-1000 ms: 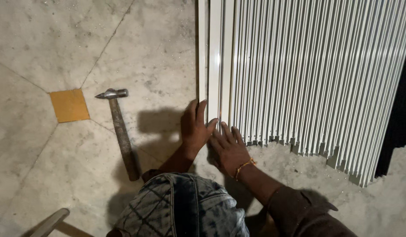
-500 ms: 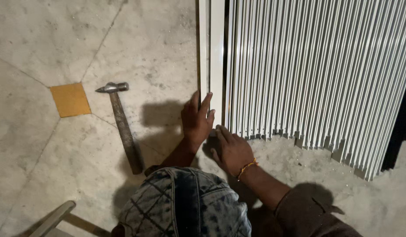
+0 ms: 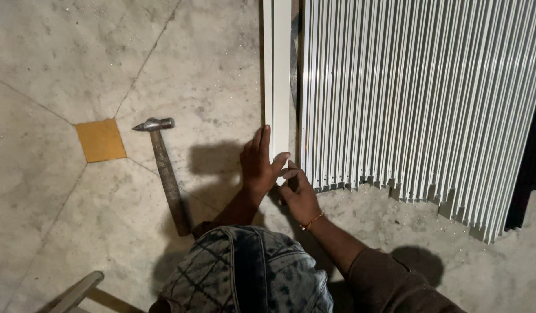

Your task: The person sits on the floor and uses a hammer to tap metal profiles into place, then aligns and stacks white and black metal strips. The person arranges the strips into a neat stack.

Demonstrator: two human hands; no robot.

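Both hands meet at the white strip's (image 3: 277, 87) near end: left hand (image 3: 257, 168) pinching it, right hand (image 3: 298, 194) curled beneath (grip hidden). Slide it squarely, clear of the stacked strips (image 3: 418, 93).

Hammer (image 3: 165, 174) on floor (image 3: 77, 69) left of single strip (image 3: 277, 75), stacked strips (image 3: 418, 98) to its right

A workshop or building site, by the look of it; a rough, dusty concrete floor (image 3: 77, 69) with scored lines fills the left of the frame; a hammer (image 3: 166, 174) lies on it at centre left, beside a small yellow square tile (image 3: 100, 139); a big stack of long white metal strips (image 3: 418, 98) covers the right side, ends uneven; one single white strip (image 3: 277, 69) lies apart at top centre
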